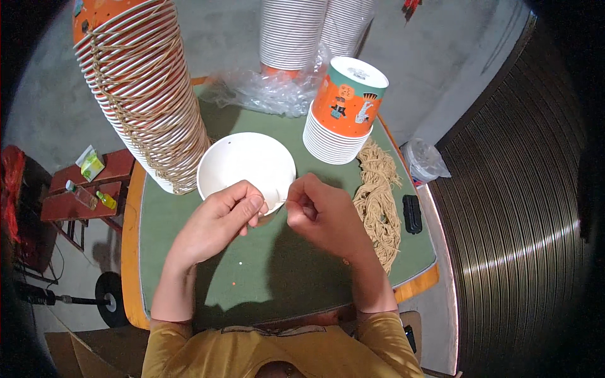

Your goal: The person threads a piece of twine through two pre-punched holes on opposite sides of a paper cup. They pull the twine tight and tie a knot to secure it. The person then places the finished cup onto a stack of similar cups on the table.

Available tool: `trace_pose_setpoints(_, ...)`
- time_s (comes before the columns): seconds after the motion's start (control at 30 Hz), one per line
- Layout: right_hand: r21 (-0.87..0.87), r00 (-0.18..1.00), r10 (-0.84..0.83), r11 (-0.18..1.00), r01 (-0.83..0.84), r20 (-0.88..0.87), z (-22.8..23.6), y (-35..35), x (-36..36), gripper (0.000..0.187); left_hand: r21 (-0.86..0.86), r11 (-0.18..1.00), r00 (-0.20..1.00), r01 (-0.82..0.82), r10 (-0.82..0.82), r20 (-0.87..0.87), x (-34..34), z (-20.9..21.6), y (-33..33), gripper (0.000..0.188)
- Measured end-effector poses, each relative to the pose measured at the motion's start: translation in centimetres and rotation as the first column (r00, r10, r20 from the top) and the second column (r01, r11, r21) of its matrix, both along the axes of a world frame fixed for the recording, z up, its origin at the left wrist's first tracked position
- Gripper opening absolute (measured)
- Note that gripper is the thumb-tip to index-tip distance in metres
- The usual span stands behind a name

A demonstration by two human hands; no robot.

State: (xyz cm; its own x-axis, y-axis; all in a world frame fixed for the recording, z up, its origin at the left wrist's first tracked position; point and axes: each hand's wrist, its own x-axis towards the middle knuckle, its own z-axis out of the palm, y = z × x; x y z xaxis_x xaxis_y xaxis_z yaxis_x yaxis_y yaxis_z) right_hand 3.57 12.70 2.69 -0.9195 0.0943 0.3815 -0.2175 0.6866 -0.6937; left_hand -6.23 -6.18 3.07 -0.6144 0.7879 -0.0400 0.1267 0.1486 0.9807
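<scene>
A white paper bucket (244, 159) stands on the green-topped table (183, 252) with its mouth toward me. My left hand (217, 220) is at its near rim, thumb and forefinger pinched together. Just right of it, my right hand (328, 213) is curled closed, its fingertips by the same rim. A thin pale strand seems to show between the hands, too small to name; what each hand pinches is hidden. Beside my right forearm lies a hank of tan twine (378, 211).
A tall leaning stack of paper buckets (142, 101) with twine handles rises at left. Upside-down orange and green buckets (345, 107) stand at right. Behind are plastic wrap (265, 91) and white bucket stacks (293, 34). A black object (412, 214) sits near the right edge.
</scene>
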Motion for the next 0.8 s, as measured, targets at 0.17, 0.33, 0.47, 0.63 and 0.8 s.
trace_pose_setpoints(0.17, -0.381, 0.977, 0.146, 0.921, -0.077, 0.154, -0.4, -0.8, -0.8, 0.017, 0.012, 0.997, 0.952, -0.070, 0.070, -0.299, 0.3, -1.2, 0.6, 0.024)
trace_pose_setpoints(0.33, -0.163, 0.998, 0.070, 0.984, -0.068, 0.007, -1.8, -1.2, -1.4, 0.016, -0.025, 0.991, 0.903, -0.133, 0.111, -0.415, 0.8, -0.2, 0.7, 0.021)
trace_pose_setpoints(0.47, -0.147, 0.999, 0.039, 0.988, -0.041, -0.020, -2.0, -1.3, -1.5, 0.013, -0.042, 0.992, 0.894, -0.122, 0.091, -0.439, 0.6, -0.2, 0.7, 0.018)
trace_pose_setpoints(0.63, -0.193, 0.998, 0.011, 0.981, 0.002, 0.066, -1.4, -1.2, -1.3, 0.014, 0.001, 0.995, 0.856, -0.099, 0.086, -0.510, 0.1, -0.4, 0.5, 0.015)
trace_pose_setpoints(0.8, -0.323, 0.993, -0.026, 0.944, 0.062, 0.114, -1.2, -1.4, -1.4, 0.013, 0.043, 0.994, 0.834, -0.096, 0.104, -0.542, -0.1, -0.6, 0.7, 0.014)
